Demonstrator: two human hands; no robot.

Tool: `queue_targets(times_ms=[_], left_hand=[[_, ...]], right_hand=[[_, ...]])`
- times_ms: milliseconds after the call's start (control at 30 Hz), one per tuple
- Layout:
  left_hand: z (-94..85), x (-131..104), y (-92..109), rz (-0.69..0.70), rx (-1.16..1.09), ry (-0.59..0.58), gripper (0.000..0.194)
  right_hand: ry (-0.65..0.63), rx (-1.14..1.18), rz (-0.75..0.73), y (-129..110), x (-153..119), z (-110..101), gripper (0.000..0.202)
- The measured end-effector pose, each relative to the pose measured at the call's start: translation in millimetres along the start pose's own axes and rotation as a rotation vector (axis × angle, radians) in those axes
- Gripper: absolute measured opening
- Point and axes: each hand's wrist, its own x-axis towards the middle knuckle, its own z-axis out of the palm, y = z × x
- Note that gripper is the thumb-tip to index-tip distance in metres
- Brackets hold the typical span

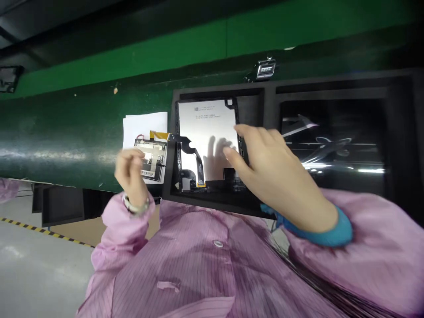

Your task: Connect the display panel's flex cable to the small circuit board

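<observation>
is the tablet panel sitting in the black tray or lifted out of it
In the tray. The panel lies flat inside the black tray, its edges within the recess. The right hand spreads over its right side, fingers near the surface.

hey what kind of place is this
Probably an electronics assembly line. A green conveyor belt runs past, an opened tablet-like device sits in a black foam tray, and the person wears a pink striped antistatic-style smock.

We had our right hand [265,170] stretched forward, palm down, fingers [247,130] spread and loosely open. Our left hand [130,170] was raised, blurred, fingers curled inward, both wrists emerging from pink striped sleeves [126,229].
</observation>
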Motion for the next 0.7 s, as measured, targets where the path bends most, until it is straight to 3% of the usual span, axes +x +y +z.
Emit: queue_targets(times_ms=[67,100,167,267,400,533,600,700], left_hand=[[-11.0,-31.4,33.2,-0.058,0.110,-0.487,0.018],[-14.0,-45.5,47.9,-0.043,0.207,-0.594,0.026],[-14.9,-67.4,69.4,-0.002,0.357,-0.674,0.042],[-9.4,-83.7,81.3,-0.006,0.447,-0.665,0.051],[-5.6,-86.5,78.6,-0.125,0.350,-0.612,0.045],[-6.5,-79.2,69.4,-0.466,0.058,-0.452,0.037],[-6.4,-72.0,64.3,-0.654,-0.125,-0.363,0.043],[-6.2,-58.3,59.7,-0.847,-0.343,-0.324,0.055]], right_hand=[[-0.070,-0.132,0.076,5.6,-24.0,-1.5,0.059],[-0.094,-0.163,0.087,7.2,-34.0,1.5,0.062],[-0.096,-0.169,0.080,7.7,-48.2,12.4,0.065],[-0.022,-0.075,0.107,3.5,-55.7,31.3,0.066],[0.018,0.122,0.182,-0.6,-53.3,43.7,0.071],[0.000,0.313,0.239,4.5,-49.9,43.4,0.074],[-0.015,0.395,0.261,8.4,-48.3,43.4,0.074],[0.017,0.480,0.255,12.9,-47.3,44.9,0.073]])
